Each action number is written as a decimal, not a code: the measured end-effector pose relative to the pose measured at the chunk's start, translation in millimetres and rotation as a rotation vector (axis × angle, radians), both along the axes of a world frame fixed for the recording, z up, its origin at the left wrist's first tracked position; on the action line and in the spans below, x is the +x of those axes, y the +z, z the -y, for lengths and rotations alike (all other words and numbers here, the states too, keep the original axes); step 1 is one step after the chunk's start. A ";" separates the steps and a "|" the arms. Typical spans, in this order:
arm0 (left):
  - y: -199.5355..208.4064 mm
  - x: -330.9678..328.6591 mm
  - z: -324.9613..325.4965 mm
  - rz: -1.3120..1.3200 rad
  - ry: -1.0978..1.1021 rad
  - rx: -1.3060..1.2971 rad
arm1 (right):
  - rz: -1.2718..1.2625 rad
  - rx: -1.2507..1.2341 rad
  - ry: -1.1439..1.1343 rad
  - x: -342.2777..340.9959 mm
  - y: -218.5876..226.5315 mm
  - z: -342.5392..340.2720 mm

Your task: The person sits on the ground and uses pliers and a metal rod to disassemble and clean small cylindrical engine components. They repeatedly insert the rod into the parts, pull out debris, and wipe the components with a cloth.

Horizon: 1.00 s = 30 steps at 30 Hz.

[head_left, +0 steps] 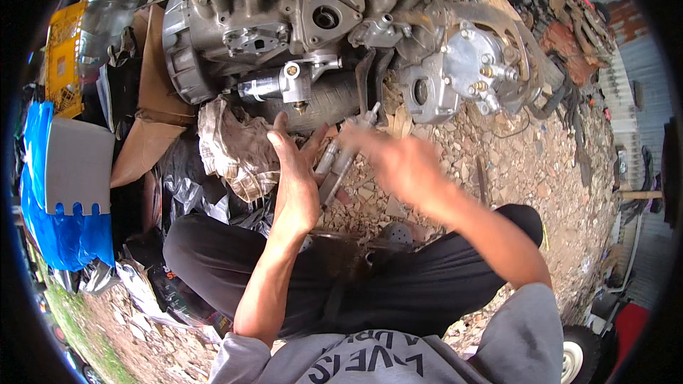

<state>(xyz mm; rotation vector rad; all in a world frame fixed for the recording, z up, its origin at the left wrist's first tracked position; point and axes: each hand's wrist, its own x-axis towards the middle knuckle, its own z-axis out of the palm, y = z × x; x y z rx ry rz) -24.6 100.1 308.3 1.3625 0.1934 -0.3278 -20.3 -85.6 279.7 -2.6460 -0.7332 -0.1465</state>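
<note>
My left hand is raised over the ground with its fingers apart, and it holds nothing. It is next to a crumpled, stained cloth and just below a silver filter head with a brass fitting and a shiny canister. My right hand is smeared by motion, so its fingers cannot be made out. Between the two hands lie long metal parts, rod-like and greyish, partly covered by my hands. Behind them stands a large grey engine with bolts and ports.
A round silver pump-like part with brass fittings stands at the right on stony ground. At the left are an opened cardboard box, a yellow crate, a blue wrapper and black plastic. Corrugated metal sheets line the far right.
</note>
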 end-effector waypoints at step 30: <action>-1.2 -8.8 -16.8 0.019 0.030 0.081 | 0.138 -0.059 -0.002 26.7 -44.9 -18.5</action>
